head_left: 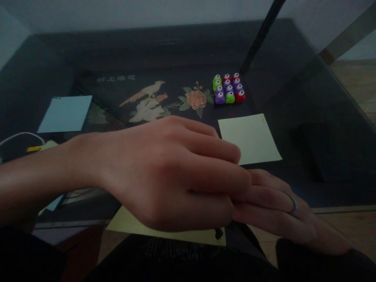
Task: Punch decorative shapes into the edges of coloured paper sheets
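Observation:
My left hand (176,168) is closed, its fingers curled with knuckles up, over the middle of the table's near edge. Its fingertips meet my right hand (276,207), which wears a ring (293,203) and has its fingers pressed together. The fingertips of both hands are hidden where they meet, so whatever lies between them, if anything, does not show. Below my left hand, a yellow sheet of paper (182,235) with a dark mark sticks out past the table edge. Behind my fingers lies a pale yellow square note (252,139).
Small green, red and purple blocks with eyes (229,90) stand in rows on the dark glass-topped table (147,51), near a black pole (261,35). A blue note (66,113) lies left, above a white cable (23,134). A dark flat object (323,152) sits right.

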The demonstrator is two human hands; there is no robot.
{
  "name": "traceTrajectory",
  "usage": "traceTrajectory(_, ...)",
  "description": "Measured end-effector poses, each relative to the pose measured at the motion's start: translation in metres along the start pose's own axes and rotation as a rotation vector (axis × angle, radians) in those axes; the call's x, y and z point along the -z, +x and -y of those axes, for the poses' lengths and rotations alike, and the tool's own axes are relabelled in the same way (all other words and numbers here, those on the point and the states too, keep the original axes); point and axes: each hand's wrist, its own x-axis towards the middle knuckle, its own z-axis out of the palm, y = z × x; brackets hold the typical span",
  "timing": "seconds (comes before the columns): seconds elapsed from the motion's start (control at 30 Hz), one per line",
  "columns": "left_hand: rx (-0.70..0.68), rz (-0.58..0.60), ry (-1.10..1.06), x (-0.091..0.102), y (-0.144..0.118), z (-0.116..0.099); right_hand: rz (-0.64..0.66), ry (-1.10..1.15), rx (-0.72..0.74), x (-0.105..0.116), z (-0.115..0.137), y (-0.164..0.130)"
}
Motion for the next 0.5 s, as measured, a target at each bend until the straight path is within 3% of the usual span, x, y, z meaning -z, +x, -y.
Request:
traceTrajectory(0.2,0.076,0.015,-0.078,-0.0011,0.0006,-0.0017,-0.059,-0.135,0.034,-0.0022,0.0015,-0.0042)
traceTrajectory(0.5,0.051,0.003,-0.130,0.0000,0.0020,0.0019,-0.090,-0.147,0.135,-0.0007,0.0022,-0.0049)
